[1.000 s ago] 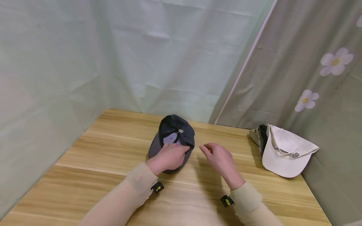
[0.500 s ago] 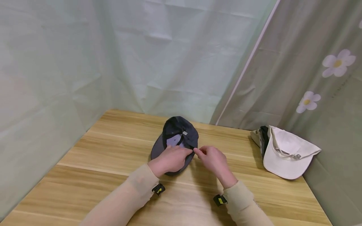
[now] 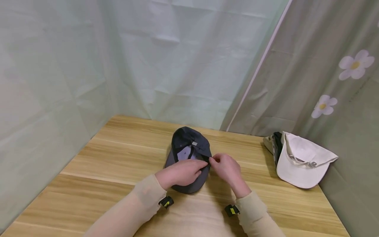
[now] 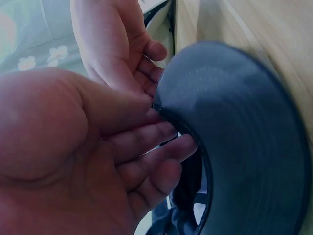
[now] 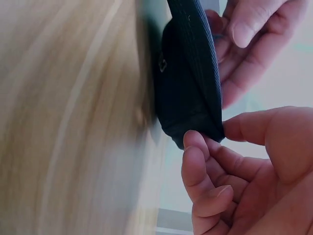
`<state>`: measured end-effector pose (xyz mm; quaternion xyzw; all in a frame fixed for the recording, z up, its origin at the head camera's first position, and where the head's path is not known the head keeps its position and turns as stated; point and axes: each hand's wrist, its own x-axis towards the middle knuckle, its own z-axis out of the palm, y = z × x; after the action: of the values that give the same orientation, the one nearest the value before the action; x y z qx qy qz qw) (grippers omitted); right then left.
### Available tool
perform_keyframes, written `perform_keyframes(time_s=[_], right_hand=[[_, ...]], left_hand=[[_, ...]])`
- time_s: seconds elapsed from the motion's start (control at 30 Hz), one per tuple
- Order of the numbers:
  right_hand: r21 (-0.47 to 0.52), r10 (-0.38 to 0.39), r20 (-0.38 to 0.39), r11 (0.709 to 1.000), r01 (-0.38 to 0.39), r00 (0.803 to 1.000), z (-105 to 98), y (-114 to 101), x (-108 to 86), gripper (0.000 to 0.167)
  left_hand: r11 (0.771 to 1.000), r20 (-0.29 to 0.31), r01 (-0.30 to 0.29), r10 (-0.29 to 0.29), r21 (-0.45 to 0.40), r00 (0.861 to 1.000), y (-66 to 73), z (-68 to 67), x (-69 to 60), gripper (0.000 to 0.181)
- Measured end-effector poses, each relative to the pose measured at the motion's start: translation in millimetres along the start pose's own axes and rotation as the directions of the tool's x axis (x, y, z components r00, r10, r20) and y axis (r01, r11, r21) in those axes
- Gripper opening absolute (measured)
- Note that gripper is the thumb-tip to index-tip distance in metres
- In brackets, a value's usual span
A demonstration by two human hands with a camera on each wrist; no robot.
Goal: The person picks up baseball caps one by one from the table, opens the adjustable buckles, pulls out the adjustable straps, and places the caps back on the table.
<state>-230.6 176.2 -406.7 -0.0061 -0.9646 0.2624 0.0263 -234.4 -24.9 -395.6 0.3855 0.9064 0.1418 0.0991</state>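
Note:
A dark navy baseball cap point(image 3: 193, 185) lies upturned on the wooden table, its lavender lining and a small white label showing. Over its right side reaches my left hand point(image 3: 183, 172); in the left wrist view its bent fingers hold the cap's edge beside the brim point(image 4: 244, 132). At the same edge, my right hand point(image 3: 227, 169) pinches a corner of the cap between thumb and fingertips, seen closely in the right wrist view, where a small metal buckle point(image 5: 163, 62) shows on the dark fabric. The left fingertips are partly hidden behind the fabric.
On the right of the wooden table point(image 3: 118, 158), a white cap point(image 3: 299, 171) leans against other caps, one black point(image 3: 277, 144) and one beige point(image 3: 267, 144). Pale curtains point(image 3: 183, 65) close off the back and sides.
My right hand has come left to the cap and taken its edge. The cap has shifted slightly right and nearer to me, along with my left hand.

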Motion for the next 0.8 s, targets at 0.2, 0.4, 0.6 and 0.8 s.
perform_keyframes(time_s=[0.2, 0.4, 0.6, 0.8], right_hand=[[-0.008, 0.005, -0.006, 1.000, -0.005, 1.000, -9, 5, -2.1, 0.021], [-0.032, -0.018, 0.037, 0.999, 0.019, 0.999, -20, 7, -4.8, 0.017], [-0.052, -0.047, 0.074, 0.997, 0.051, 0.996, -31, 10, -11.6, 0.014], [-0.058, -0.068, 0.124, 0.995, 0.076, 0.990, -37, 11, -14.9, 0.015]], left_hand=[[1.000, -0.016, 0.005, -0.005, -0.011, 1.000, 7.1, -4.7, -5.1, 0.049], [0.999, -0.188, 0.036, -0.035, 0.000, 0.982, 6.8, -13.5, -8.4, 0.038], [0.995, -0.270, 0.095, -0.081, 0.036, 0.959, 2.6, -17.6, -3.4, 0.029], [0.987, -0.297, 0.137, -0.106, 0.088, 0.949, 3.1, -26.0, 6.2, 0.022]])
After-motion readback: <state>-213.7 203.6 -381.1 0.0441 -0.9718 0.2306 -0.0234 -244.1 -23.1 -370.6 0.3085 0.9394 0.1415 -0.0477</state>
